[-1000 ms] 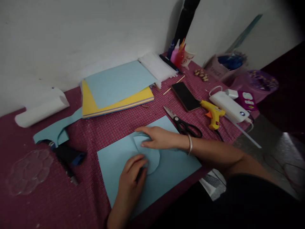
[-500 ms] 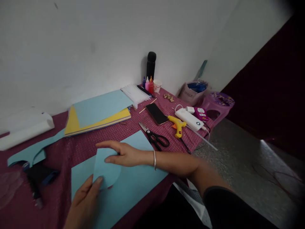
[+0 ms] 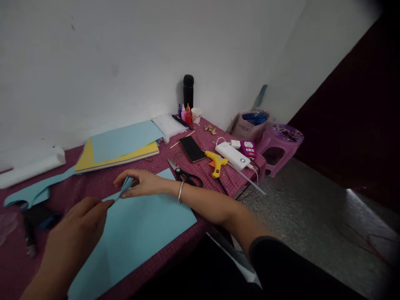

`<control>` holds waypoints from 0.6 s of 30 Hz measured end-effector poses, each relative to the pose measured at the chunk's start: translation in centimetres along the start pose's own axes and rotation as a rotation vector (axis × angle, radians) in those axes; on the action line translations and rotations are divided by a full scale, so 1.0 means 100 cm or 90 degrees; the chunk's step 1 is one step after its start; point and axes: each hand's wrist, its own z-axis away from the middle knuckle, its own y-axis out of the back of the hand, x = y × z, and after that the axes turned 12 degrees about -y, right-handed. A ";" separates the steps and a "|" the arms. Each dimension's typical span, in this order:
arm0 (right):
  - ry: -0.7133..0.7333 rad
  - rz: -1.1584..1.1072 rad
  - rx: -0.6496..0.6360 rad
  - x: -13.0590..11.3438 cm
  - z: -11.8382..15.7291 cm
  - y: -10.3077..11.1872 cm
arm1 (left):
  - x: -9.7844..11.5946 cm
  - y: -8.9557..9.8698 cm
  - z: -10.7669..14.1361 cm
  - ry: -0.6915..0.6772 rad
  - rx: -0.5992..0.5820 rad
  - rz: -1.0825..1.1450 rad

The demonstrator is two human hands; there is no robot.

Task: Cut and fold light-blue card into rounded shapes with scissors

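Between my two hands is a light blue paper piece [image 3: 124, 187], seen nearly edge-on and bent or folded over. My left hand [image 3: 83, 227] pinches its near end. My right hand [image 3: 139, 183], with a silver bangle at the wrist, grips the far end between thumb and fingers. Beneath them a large light blue sheet [image 3: 146, 229] lies flat on the table. Black-handled scissors [image 3: 186, 175] rest at its upper right edge, just beyond my right wrist.
A stack of yellow and blue sheets [image 3: 125, 143] lies at the back, beside white sticks [image 3: 168, 127]. To the right are a phone [image 3: 191, 149], a yellow glue gun [image 3: 216, 163] and a white power bank [image 3: 233, 155]. Blue offcuts [image 3: 40, 189] and a dark pen [image 3: 28, 237] lie left.
The blue paper piece has turned from showing its broad face to nearly edge-on. Both hands have moved left in the view and still hold it. The view has shifted slightly.
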 end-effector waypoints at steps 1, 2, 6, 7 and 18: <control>0.010 0.017 0.021 0.001 -0.001 0.003 | -0.001 -0.002 -0.005 -0.038 0.000 -0.034; 0.015 0.036 0.037 0.002 -0.001 0.005 | -0.003 -0.004 -0.010 -0.068 0.008 -0.053; -0.022 0.058 0.071 0.008 -0.003 0.010 | -0.010 -0.022 -0.017 -0.052 0.140 0.042; -0.037 0.033 0.066 0.011 -0.003 0.010 | -0.011 -0.027 -0.016 -0.013 0.184 0.092; -0.114 -0.272 0.069 0.026 -0.005 -0.001 | 0.003 -0.035 0.004 0.234 0.159 0.364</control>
